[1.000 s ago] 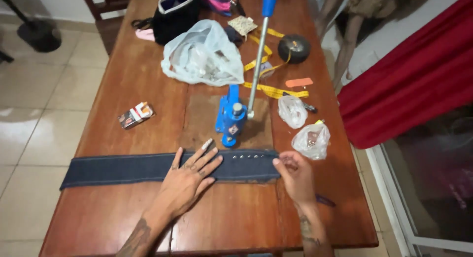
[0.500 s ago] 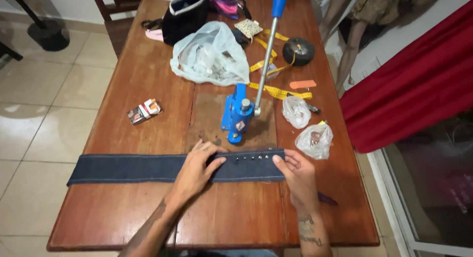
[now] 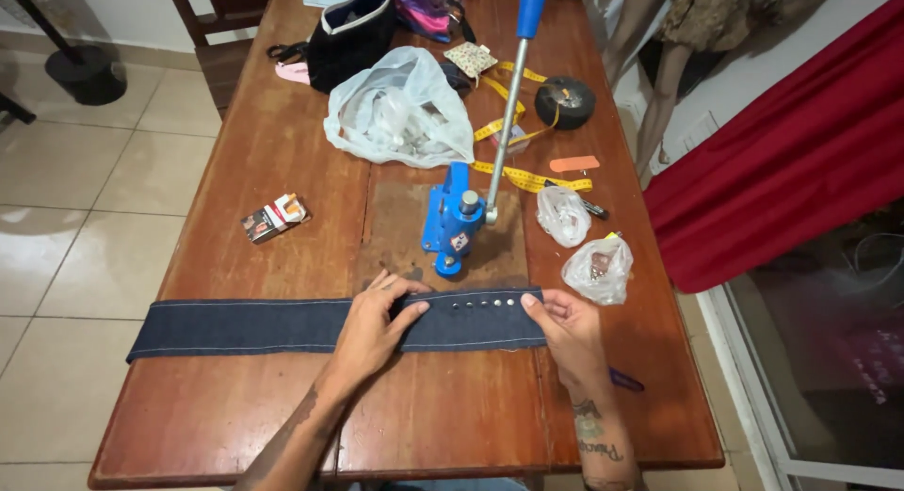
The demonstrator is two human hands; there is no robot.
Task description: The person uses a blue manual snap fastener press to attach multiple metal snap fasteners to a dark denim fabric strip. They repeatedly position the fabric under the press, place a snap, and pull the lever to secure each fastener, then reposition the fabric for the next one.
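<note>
Worn reddish-brown wooden table [image 3: 282,152] stretches under a long dark-blue denim strip with white stitching [image 3: 245,323], lying crosswise before the person. The left hand [image 3: 375,326] presses flat on it, fingers spread, gripping nothing; the right hand [image 3: 565,327] pinches its end, beside a row of small silver rivets [image 3: 482,304]. Just beyond both hands stands a blue lever hand press [image 3: 454,218], nearer the left.
</note>
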